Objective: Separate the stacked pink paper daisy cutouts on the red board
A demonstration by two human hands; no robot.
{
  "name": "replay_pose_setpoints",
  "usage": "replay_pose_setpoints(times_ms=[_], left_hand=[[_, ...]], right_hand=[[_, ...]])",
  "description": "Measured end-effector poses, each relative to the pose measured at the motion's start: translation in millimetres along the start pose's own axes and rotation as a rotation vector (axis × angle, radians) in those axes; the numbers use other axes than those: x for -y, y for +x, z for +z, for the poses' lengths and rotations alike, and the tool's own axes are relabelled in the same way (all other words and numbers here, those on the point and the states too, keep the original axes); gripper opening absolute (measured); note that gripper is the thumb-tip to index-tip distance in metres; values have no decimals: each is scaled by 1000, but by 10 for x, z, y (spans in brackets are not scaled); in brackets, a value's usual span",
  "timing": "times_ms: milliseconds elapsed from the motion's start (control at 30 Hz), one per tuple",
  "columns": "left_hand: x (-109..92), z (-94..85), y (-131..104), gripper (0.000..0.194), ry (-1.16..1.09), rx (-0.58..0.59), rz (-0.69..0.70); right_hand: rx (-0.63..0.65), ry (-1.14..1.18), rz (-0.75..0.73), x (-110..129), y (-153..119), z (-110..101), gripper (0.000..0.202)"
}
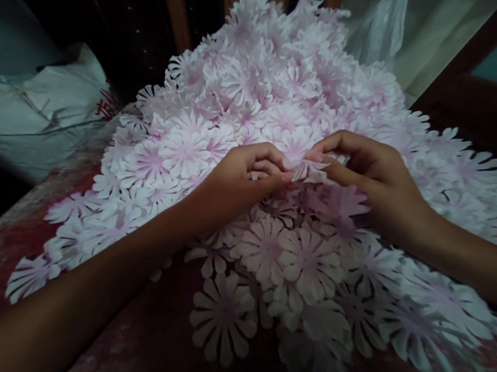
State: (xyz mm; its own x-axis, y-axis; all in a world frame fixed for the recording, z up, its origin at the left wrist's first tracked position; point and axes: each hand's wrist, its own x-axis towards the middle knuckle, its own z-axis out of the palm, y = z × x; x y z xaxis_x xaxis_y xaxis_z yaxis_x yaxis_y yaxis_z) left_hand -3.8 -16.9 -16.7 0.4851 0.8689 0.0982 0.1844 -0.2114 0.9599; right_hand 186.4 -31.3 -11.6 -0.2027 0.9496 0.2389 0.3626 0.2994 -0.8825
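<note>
Many flower-shaped cutouts (239,83), white with pale pink-purple centres, lie heaped on a red table. At the middle of the view, my left hand (260,172) pinches the left edge of a flower piece (307,166) between thumb and forefinger. From the right, my right hand (360,165) grips the same piece with thumb and forefinger. Both hands are close together, just above the pile. Below them hangs or lies a pinker flower (342,204); which of the two I cannot tell. The other fingers of both hands are curled.
The worn red tabletop (127,342) shows at the lower left. A white sack with red writing (56,113) stands at the back left. A clear plastic bag (385,21) is at the back right, near a wooden frame (465,60). Dark furniture is behind the heap.
</note>
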Motion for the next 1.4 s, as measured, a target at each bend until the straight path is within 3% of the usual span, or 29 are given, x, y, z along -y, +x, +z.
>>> replay_pose_setpoints(times_ms=[167, 400, 533, 667, 900, 1233, 1400], left_hand=[[-38, -11, -13, 19, 10, -5, -25], [-179, 33, -18, 24, 97, -112, -7], [-125, 47, -13, 35, 99, -42, -22], [-56, 26, 2, 40, 114, -77, -19], [-120, -3, 3, 30, 137, -41, -48], [7, -18, 51, 27, 57, -16, -39], [-18, -12, 40, 31, 42, -8, -50]], right_hand=[[113, -25, 34, 32, -11, 12, 30], [115, -95, -29, 40, -18, 4, 29], [91, -104, -59, 28, -6, -11, 30], [79, -99, -68, 32, -1, -20, 33], [70, -75, -57, 16, -7, -4, 31], [123, -136, -124, -35, 36, -23, 21], [-14, -180, -169, 65, -13, -30, 26]])
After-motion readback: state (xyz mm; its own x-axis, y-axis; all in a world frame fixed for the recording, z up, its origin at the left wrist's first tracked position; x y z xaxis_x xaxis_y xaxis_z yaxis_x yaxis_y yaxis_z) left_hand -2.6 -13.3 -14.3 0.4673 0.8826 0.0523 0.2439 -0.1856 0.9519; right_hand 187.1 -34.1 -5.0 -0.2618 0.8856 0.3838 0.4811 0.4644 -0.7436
